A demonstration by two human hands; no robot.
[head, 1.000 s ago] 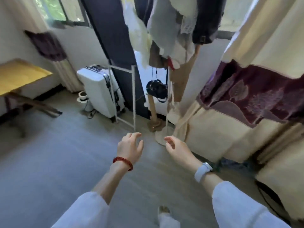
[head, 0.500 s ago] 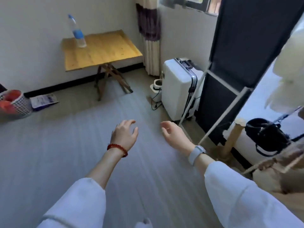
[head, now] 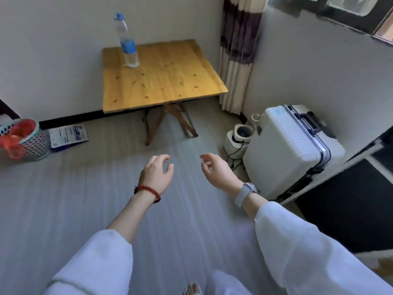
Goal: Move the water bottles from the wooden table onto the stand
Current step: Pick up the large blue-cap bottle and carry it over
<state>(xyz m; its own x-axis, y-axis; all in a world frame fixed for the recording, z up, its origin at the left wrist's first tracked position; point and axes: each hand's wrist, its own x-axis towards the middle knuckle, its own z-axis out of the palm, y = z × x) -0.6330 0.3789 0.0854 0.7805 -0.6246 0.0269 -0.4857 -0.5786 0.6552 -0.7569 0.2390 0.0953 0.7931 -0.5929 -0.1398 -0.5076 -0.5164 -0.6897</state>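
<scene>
One clear water bottle [head: 126, 41] with a blue cap and blue label stands upright near the far left corner of the wooden table [head: 170, 81], which sits against the far wall. My left hand [head: 157, 173], with a red bead bracelet at the wrist, hangs empty over the floor, fingers apart and curled. My right hand [head: 217, 171], with a pale watch at the wrist, is empty too, fingers loosely spread. Both hands are well short of the table. No stand is in view.
A white suitcase [head: 291, 150] stands at the right by a small white appliance [head: 238, 136] with a cable. A mesh basket [head: 32, 141] with red items and a printed packet [head: 68, 135] lie at the left wall. Grey floor stretches ahead.
The view has swung left, from the hanging clothes and curtain to the wooden table and bottle, which now look nearer. Both hands stay empty and held out in front.
</scene>
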